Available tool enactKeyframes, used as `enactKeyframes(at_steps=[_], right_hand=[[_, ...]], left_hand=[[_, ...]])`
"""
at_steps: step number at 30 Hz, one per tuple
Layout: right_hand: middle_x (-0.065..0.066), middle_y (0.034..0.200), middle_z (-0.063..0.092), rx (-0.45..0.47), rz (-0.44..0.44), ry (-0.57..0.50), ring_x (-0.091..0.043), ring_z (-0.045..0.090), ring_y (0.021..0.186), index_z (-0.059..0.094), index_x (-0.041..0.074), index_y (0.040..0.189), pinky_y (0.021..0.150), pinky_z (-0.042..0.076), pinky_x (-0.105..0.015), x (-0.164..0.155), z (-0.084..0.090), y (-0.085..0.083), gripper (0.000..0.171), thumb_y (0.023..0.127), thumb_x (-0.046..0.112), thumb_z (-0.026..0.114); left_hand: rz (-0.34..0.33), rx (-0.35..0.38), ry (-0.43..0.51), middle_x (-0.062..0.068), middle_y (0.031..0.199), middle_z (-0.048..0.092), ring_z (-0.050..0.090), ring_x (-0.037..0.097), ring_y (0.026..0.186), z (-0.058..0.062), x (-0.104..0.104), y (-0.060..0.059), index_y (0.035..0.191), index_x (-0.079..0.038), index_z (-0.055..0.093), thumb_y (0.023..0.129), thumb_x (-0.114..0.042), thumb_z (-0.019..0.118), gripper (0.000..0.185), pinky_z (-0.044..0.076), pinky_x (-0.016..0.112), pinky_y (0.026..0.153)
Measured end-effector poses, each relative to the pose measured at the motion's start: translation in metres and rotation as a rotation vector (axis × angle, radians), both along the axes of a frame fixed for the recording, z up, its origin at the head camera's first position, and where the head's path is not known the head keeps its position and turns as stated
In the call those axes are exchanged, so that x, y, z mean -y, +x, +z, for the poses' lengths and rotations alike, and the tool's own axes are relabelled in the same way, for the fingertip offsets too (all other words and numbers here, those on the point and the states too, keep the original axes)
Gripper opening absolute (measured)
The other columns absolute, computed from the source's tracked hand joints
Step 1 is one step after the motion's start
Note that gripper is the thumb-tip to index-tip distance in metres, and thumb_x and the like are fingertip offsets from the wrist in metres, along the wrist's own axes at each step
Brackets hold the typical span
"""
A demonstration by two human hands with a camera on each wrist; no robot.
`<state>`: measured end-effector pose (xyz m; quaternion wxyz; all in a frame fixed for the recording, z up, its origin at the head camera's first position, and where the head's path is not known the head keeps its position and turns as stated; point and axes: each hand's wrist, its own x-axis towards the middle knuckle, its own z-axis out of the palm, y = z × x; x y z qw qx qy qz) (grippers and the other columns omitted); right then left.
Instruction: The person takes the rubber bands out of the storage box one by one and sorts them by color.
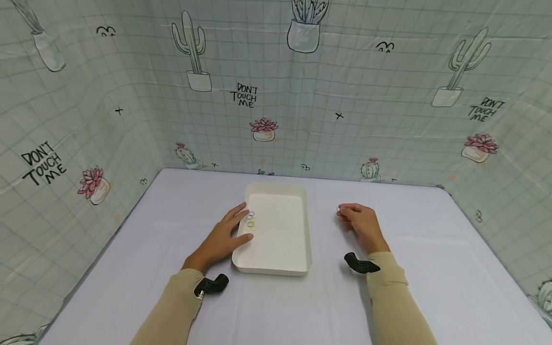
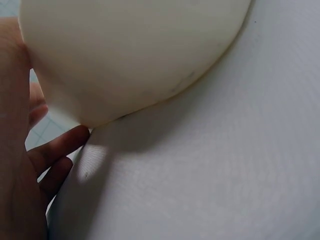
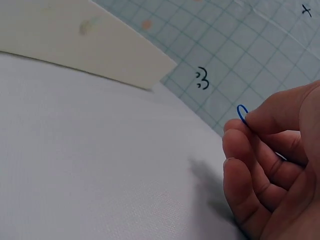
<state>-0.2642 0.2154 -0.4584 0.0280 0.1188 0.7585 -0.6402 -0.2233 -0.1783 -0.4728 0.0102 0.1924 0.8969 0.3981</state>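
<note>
A white shallow tray (image 1: 280, 270) lies on the white-covered table. My left hand (image 1: 220, 242) holds its left side, the thumb over the rim; in the left wrist view, fingers (image 2: 75, 137) touch the outer wall near a corner. Small blue loops (image 1: 251, 214) and yellow loops (image 1: 250, 224) lie inside the tray by its left wall, near the left fingers. To the right of the tray, above the cloth, my right hand (image 1: 361, 224) pinches a thin blue rubber band (image 3: 241, 111) between thumb and forefinger. Its other fingers are curled.
White cloth (image 1: 431, 268) covers the table. A curtain (image 1: 302, 105) printed with a grid and cacti hangs behind and at both sides. A black device (image 1: 211, 284) sits on the left wrist, another black device (image 1: 361, 264) on the right.
</note>
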Motion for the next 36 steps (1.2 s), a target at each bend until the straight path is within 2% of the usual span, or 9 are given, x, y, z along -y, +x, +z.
enactKeyframes(at_steps=[5, 9, 13, 25, 36], right_hand=[[-0.001, 0.097, 0.073, -0.041, 0.027, 0.097, -0.009, 0.066, 0.083, 0.067, -0.002, 0.123, 0.07, 0.055, -0.023, 0.005, -0.004, -0.005, 0.032, 0.1, 0.019, 0.062], [-0.005, 0.096, 0.073, -0.078, 0.084, 0.211, -0.01, 0.064, 0.079, 0.07, -0.002, 0.118, 0.068, 0.055, -0.023, 0.013, -0.006, -0.014, 0.03, 0.099, 0.02, 0.062], [-0.009, 0.094, 0.072, -0.078, 0.134, 0.285, -0.013, 0.064, 0.076, 0.071, -0.003, 0.112, 0.065, 0.054, -0.025, 0.019, -0.005, -0.022, 0.025, 0.098, 0.017, 0.061], [-0.009, 0.087, 0.069, -0.061, 0.196, 0.381, -0.016, 0.062, 0.074, 0.073, -0.001, 0.105, 0.063, 0.056, -0.027, 0.022, -0.005, -0.036, 0.022, 0.096, 0.016, 0.062], [-0.007, 0.08, 0.067, -0.055, 0.188, 0.4, -0.015, 0.062, 0.07, 0.074, -0.002, 0.103, 0.061, 0.057, -0.027, 0.022, -0.007, -0.039, 0.023, 0.094, 0.017, 0.065]], left_hand=[[0.002, 0.001, -0.004, -0.004, 0.166, 0.02, 0.019, 0.029, 0.151, -0.002, 0.0, -0.001, 0.156, -0.013, 0.039, 0.092, -0.04, 0.068, 0.075, 0.022, 0.06, 0.115], [0.014, -0.013, -0.009, -0.004, 0.165, 0.021, 0.02, 0.029, 0.15, 0.0, 0.001, -0.003, 0.155, -0.013, 0.04, 0.092, -0.04, 0.068, 0.074, 0.022, 0.06, 0.115], [0.015, -0.005, -0.01, -0.003, 0.165, 0.021, 0.02, 0.03, 0.15, 0.001, 0.001, -0.002, 0.155, -0.013, 0.041, 0.093, -0.039, 0.068, 0.073, 0.022, 0.06, 0.116], [0.019, -0.006, 0.007, 0.0, 0.165, 0.023, 0.021, 0.032, 0.15, 0.002, -0.003, 0.001, 0.153, -0.011, 0.044, 0.093, -0.034, 0.069, 0.069, 0.023, 0.061, 0.115], [0.019, -0.015, 0.019, -0.001, 0.165, 0.024, 0.023, 0.031, 0.15, 0.002, -0.002, 0.002, 0.152, -0.012, 0.046, 0.092, -0.032, 0.069, 0.067, 0.024, 0.059, 0.115]])
